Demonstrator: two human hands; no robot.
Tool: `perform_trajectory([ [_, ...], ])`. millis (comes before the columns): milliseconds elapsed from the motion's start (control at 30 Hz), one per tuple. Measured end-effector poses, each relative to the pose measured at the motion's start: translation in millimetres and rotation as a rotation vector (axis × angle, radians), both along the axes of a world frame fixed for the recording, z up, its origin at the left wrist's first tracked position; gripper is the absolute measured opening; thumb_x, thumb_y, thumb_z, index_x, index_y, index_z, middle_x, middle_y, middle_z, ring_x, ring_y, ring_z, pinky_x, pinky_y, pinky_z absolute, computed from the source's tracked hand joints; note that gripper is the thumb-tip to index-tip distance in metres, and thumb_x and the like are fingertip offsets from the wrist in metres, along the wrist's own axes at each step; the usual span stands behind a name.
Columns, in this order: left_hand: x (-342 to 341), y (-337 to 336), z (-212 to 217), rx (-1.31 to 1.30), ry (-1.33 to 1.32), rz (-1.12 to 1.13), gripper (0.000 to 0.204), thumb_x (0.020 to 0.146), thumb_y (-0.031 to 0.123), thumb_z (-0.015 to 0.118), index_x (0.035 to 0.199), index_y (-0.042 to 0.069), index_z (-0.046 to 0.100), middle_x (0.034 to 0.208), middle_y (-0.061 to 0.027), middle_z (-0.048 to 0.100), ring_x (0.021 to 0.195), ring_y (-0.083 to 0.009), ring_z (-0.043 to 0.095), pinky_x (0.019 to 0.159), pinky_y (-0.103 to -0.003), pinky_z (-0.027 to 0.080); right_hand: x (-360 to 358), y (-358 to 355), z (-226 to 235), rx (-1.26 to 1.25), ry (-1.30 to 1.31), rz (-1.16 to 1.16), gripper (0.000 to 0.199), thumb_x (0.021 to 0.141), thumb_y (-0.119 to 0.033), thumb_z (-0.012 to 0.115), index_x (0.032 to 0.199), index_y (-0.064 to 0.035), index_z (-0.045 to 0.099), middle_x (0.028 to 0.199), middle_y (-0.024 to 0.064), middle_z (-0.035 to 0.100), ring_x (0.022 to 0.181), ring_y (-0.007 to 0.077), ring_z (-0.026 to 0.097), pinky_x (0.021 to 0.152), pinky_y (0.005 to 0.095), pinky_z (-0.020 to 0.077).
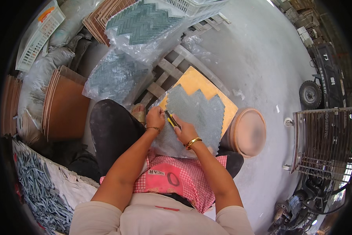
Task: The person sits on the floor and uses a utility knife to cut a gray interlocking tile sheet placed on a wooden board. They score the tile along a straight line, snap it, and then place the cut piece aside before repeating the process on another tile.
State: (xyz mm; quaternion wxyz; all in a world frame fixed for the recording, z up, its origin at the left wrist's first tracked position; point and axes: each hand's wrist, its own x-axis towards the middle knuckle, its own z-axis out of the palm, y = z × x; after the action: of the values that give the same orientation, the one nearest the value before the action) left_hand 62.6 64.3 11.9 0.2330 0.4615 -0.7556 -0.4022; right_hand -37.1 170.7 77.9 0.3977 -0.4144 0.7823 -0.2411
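Mesh tile sheet [195,113] on yellow board [201,84], lap-level.
Left hand [155,117] pins sheet; right hand [185,131] clamped on yellow-black utility knife [171,119].

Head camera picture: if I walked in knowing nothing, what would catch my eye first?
Probably the grey mesh sheet with its zigzag edge, lying on a yellow board over the person's lap in the middle. The left hand presses on its left edge, while the right hand holds a yellow and black utility knife to it. Above left, plastic-wrapped green herringbone mosaic sheets lie on a wooden pallet.
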Motion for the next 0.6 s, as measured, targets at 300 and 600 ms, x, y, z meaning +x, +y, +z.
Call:
perform_trajectory([
  [300,0,-2,-2,-0.047,0.029,-0.008,0.006,0.066,0.005,0.056,0.068,0.001,0.052,0.066,-0.0131,0.052,0.062,-0.0273,0.052,0.057,-0.034,0.041,17,1,-12,-0.145,0.051,-0.096,0.045,0.079,-0.008,0.049,0.123,-0.0122,0.041,0.067,0.0117,0.058,0.047,0.0151,0.055,0.048,0.0278,0.0470],
  [600,0,-3,1,-0.015,0.075,0.002,0.006,0.066,0.005,0.056,0.066,0.000,0.052,0.063,-0.0125,0.051,0.058,-0.0234,0.051,0.055,-0.031,0.040,2,22,11,-0.001,-0.362,-0.265,0.045,0.080,-0.007,0.046,0.124,-0.0140,0.040,0.074,0.0053,0.057,0.052,0.0082,0.052,0.046,0.0226,0.0454],
])
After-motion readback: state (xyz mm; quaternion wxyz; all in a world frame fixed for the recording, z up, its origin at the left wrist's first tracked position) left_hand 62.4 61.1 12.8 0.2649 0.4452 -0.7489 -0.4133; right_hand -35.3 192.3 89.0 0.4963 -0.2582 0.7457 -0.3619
